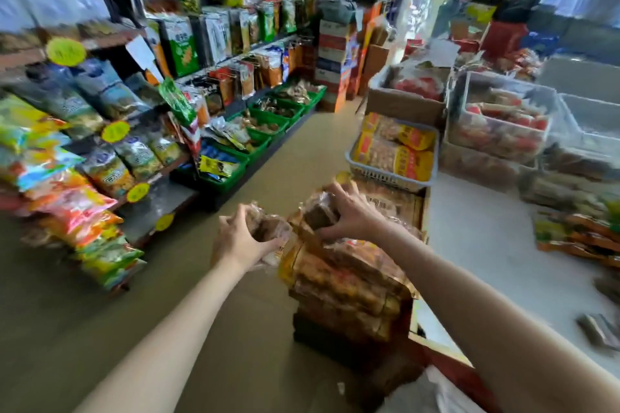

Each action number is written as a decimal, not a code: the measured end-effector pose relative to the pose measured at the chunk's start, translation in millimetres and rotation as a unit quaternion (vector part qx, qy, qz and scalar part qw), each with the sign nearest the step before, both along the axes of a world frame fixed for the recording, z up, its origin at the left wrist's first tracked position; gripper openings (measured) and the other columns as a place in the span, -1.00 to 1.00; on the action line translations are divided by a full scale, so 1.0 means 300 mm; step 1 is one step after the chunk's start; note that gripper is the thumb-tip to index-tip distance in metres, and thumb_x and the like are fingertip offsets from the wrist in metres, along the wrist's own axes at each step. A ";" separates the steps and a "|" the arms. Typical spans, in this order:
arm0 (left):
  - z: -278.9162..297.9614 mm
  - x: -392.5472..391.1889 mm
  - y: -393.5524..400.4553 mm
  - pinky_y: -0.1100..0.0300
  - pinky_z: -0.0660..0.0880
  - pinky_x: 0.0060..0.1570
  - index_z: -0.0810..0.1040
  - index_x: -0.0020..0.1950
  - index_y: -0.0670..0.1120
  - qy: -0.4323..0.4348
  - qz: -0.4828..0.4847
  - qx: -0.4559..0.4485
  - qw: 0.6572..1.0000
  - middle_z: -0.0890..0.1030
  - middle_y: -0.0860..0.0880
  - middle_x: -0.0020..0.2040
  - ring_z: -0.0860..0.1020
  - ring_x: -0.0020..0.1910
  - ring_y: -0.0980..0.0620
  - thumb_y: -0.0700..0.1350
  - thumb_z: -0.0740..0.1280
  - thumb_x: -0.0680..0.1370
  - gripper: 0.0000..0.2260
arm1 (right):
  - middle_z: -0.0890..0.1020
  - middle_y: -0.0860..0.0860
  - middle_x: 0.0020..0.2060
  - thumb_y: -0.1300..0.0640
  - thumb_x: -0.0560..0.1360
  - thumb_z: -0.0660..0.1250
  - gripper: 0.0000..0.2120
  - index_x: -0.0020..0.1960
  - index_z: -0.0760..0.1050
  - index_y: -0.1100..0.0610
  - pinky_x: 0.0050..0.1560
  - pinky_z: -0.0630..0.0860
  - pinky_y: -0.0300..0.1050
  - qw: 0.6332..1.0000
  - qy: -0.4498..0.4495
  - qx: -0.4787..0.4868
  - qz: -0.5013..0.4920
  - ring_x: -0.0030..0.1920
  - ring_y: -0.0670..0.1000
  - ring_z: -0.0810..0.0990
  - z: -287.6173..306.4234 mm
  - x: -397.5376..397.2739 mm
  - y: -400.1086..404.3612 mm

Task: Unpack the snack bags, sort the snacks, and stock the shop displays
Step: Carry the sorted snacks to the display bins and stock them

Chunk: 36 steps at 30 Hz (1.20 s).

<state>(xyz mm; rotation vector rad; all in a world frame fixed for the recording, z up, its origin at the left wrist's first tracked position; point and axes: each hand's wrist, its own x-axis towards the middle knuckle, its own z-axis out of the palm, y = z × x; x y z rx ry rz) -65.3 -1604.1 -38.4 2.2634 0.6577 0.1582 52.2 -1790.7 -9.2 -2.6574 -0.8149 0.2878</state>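
My left hand grips a clear packet of brown snack pieces held over the aisle floor. To its right, my right hand curls round another clear packet of brown snack blocks. Just below both hands stands a pile of brown and yellow snack packets stacked on a dark crate beside the counter. The picture is blurred, so packet labels are unreadable.
Shelves of snack bags and green baskets line the left side. A white counter on the right carries a grey basket of yellow packets, boxes and clear bins. Tan floor runs down the aisle between them.
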 end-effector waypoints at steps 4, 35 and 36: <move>-0.032 0.126 0.241 0.05 0.40 0.13 0.34 0.28 -0.08 0.008 0.022 0.005 1.000 0.36 -0.24 0.19 0.40 0.15 -0.20 0.09 0.54 0.29 -0.33 | 0.29 0.10 0.19 -0.18 0.25 0.49 -0.19 0.37 0.15 -0.10 0.18 0.40 0.12 0.999 -0.023 -0.011 0.039 0.17 0.21 0.38 -0.021 0.106 0.298; -0.091 2.924 1.364 0.06 0.39 0.18 0.11 0.49 -0.05 0.059 -0.152 0.087 0.983 0.30 -0.22 0.33 0.36 0.28 -0.19 0.25 0.42 0.36 -0.15 | 0.26 0.09 0.25 -0.14 0.27 0.48 -0.20 0.38 0.15 -0.11 0.21 0.30 0.12 0.983 -0.022 -0.047 -0.178 0.20 0.21 0.35 -0.046 2.644 1.311; -0.116 3.043 1.369 0.07 0.40 0.17 0.14 0.47 -0.04 0.061 -0.147 0.082 0.984 0.31 -0.22 0.32 0.37 0.27 -0.19 0.24 0.43 0.35 -0.17 | 0.26 0.09 0.25 -0.14 0.27 0.48 -0.19 0.39 0.15 -0.11 0.22 0.29 0.12 0.982 -0.015 -0.050 -0.181 0.20 0.21 0.34 -0.072 2.761 1.318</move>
